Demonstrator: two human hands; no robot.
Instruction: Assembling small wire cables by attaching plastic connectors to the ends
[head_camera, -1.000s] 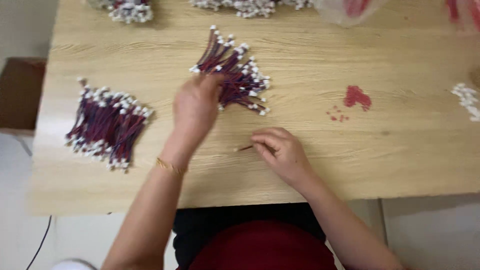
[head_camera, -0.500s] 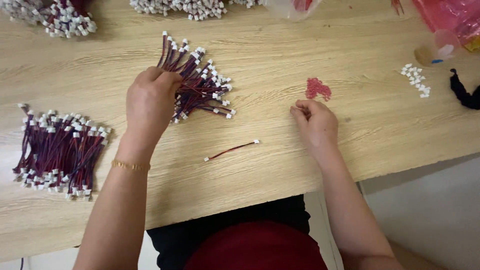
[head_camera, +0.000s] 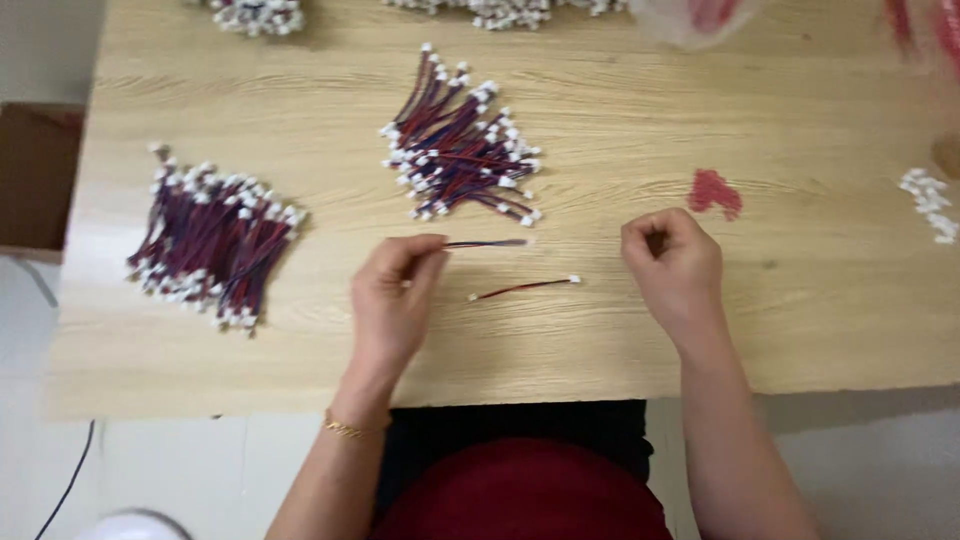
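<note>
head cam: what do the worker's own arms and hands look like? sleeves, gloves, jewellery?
Both forearms are bare, with no sleeves in view. The left hand and the right hand are ungloved, and no rings or nail colour can be made out. A thin gold-coloured bracelet circles the left wrist; the right wrist is bare.

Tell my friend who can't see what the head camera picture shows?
A person's left hand pinches one short red-and-dark wire over a wooden table, while the right hand is curled in a fist just above the table. Another single wire lies between the hands, with a loose wire pile behind and a bigger pile to the left.
</note>
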